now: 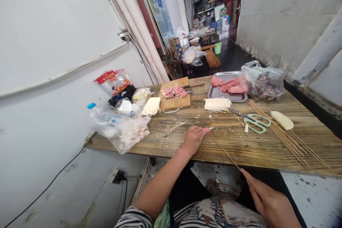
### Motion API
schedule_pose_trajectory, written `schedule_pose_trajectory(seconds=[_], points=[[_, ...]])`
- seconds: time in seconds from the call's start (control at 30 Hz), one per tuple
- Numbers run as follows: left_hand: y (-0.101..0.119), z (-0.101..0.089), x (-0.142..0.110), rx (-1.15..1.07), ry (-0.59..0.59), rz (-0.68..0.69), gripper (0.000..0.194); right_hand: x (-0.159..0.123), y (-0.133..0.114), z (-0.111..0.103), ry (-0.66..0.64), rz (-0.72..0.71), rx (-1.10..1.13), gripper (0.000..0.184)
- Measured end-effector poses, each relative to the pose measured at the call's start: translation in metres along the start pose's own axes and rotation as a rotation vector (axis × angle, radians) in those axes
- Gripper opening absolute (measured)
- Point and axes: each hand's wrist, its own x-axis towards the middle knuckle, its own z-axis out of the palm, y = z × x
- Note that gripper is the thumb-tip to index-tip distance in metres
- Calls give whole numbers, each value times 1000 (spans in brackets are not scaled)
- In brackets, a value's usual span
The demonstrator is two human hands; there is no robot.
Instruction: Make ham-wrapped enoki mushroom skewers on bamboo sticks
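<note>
My right hand point(263, 188) reaches in low, fingers pinching the near end of a skewer point(226, 151); left arm extends forward, left hand point(194, 138) palm-down on the table point(160, 140), gripping a pink roll point(206, 130) at the skewer's far end. Beyond: enoki bundle point(217, 104), scissors point(255, 121), then tray point(227, 97) of pink slices point(229, 84).

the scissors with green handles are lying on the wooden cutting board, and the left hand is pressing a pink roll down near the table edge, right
Not quite: the head view shows the green-handled scissors lying on the wooden table, to the right of the cutting board. The rest holds: the left hand is at the pink roll.
</note>
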Motion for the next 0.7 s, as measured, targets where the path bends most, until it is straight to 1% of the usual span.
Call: schedule_pose_trajectory(seconds=[0.23,0.43,0.7], points=[[1,-2,1,-4,-12,0,29,3,-5,-1,17,-17,-2,46],[-3,1,1,-10,-33,1,30,4,-4,4,-1,5,33,48],[-6,2,2,-31,-17,20,29,5,-2,8,-34,20,25,47]])
